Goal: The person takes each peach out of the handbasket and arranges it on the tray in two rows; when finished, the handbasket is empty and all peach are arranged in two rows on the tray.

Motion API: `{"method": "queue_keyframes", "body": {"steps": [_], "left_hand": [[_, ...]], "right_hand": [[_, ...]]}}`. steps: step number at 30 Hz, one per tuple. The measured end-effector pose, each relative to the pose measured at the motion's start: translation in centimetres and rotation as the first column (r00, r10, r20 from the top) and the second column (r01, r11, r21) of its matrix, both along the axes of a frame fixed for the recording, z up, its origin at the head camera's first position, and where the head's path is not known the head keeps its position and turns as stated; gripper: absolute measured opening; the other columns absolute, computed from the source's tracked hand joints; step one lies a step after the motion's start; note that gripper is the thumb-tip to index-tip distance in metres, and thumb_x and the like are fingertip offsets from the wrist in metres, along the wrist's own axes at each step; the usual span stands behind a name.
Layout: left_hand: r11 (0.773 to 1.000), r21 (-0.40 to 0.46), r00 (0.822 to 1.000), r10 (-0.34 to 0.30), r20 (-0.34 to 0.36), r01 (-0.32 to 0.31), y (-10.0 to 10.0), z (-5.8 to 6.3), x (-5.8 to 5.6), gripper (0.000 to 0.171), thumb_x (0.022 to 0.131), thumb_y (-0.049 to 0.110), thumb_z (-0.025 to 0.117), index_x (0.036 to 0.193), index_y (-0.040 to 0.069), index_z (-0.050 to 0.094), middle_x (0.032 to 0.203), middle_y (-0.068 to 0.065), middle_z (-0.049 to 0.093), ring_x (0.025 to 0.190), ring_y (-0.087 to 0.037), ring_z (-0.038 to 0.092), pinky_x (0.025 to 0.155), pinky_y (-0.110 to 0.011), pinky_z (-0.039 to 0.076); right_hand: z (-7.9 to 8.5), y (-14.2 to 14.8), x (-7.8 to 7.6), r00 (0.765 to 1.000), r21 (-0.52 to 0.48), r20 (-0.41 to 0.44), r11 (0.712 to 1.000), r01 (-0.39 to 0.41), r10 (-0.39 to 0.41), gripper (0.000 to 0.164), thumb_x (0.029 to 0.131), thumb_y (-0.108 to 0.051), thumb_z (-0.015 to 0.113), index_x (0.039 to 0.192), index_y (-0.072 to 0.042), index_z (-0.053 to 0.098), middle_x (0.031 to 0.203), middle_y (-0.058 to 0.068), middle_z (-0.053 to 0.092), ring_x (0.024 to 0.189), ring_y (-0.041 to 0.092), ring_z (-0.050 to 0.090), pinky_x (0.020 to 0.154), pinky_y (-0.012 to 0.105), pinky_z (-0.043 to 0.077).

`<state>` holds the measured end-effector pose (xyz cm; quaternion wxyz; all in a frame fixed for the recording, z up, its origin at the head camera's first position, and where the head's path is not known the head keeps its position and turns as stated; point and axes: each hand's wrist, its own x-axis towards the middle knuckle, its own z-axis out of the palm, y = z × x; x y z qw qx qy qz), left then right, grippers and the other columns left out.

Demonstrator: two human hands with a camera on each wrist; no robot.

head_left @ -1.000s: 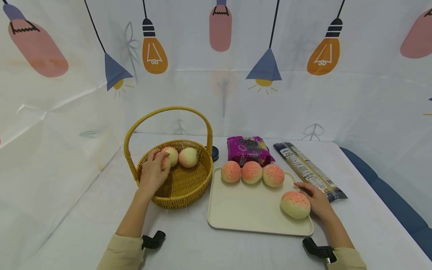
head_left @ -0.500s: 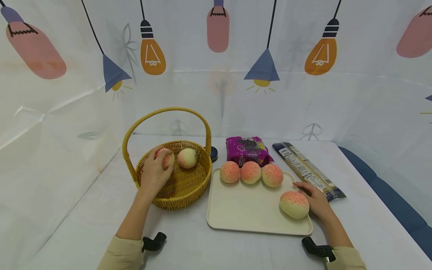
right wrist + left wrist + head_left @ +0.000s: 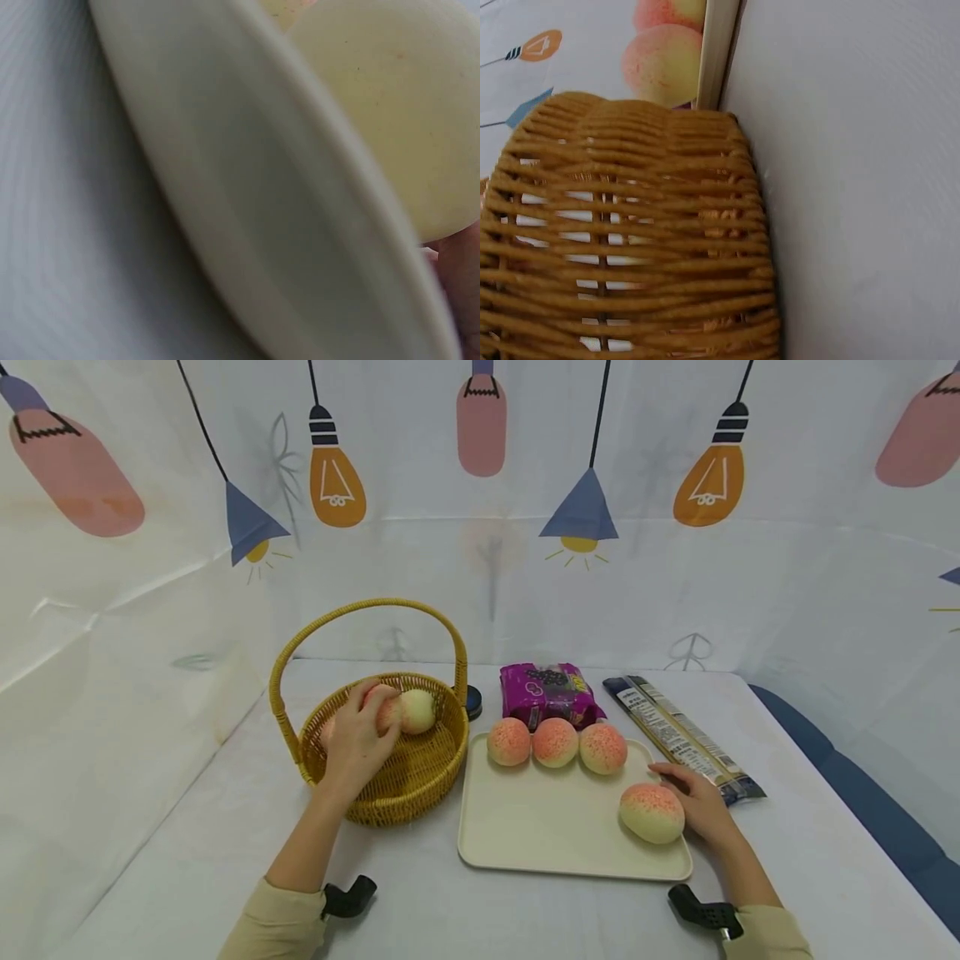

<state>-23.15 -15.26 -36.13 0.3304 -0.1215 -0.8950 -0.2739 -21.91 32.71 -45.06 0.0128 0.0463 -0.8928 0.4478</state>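
Note:
My left hand (image 3: 362,742) reaches into the yellow wicker basket (image 3: 405,802), its fingers curled round a blush-pink peach (image 3: 387,703). Touching that peach on the right is a paler peach (image 3: 417,711). Another peach (image 3: 327,732) shows partly behind my left hand. The basket's woven side (image 3: 630,225) fills much of the left wrist view and hides the hand there. My right hand (image 3: 697,802) rests at the right rim of the cream tray (image 3: 540,835), fingers loosely extended, beside a large peach (image 3: 652,813). In the right wrist view, that peach (image 3: 397,112) hides most of the fingers.
Three peaches (image 3: 555,742) line the tray's back edge. Behind them lies a purple snack packet (image 3: 549,693). A long dark-and-gold packet (image 3: 684,737) lies at the right, and a dark round object (image 3: 473,702) stands behind the basket. The basket's tall handle (image 3: 367,604) arches over it.
My left hand has shifted right inside the basket, bringing the peach at its fingers against the paler one. A peach now shows left of that hand. The right hand stays at the tray rim.

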Motion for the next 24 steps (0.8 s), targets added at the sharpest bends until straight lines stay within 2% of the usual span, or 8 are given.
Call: {"method": "queue_keyframes", "body": {"steps": [4,14,24], "left_hand": [[0.997,0.000,0.997,-0.072,-0.027,0.072,0.9,0.2,-0.1,0.036,0.075,0.007,0.071,0.108,0.013,0.058,0.124,-0.014,0.047,0.095,-0.035,0.052,0.077,-0.048,0.045],[0.992,-0.028,0.990,-0.127,-0.053,0.126,3.0,0.2,-0.2,0.037,0.076,0.009,0.072,0.110,0.015,0.059,0.128,-0.013,0.046,0.101,-0.037,0.050,0.080,-0.049,0.044],[0.973,-0.080,0.969,-0.224,-0.102,0.216,5.1,0.2,-0.3,0.038,0.076,0.011,0.073,0.112,0.015,0.059,0.128,-0.013,0.046,0.112,-0.038,0.046,0.089,-0.049,0.042]], "right_hand": [[-0.1,-0.1,-0.1,1.000,0.008,-0.011,1.000,-0.001,0.001,0.039,0.096,-0.023,0.047,0.129,-0.002,0.049,0.133,0.026,0.039,0.124,0.044,0.033,0.095,0.060,0.029],[-0.2,0.0,-0.1,1.000,0.016,-0.015,1.000,0.000,0.001,0.039,0.096,-0.022,0.047,0.129,-0.002,0.049,0.133,0.026,0.040,0.123,0.045,0.033,0.094,0.061,0.029],[-0.1,-0.1,-0.1,0.999,0.019,-0.033,1.000,-0.004,0.005,0.038,0.095,-0.022,0.048,0.127,-0.001,0.050,0.132,0.026,0.042,0.122,0.044,0.035,0.094,0.060,0.030]]}}
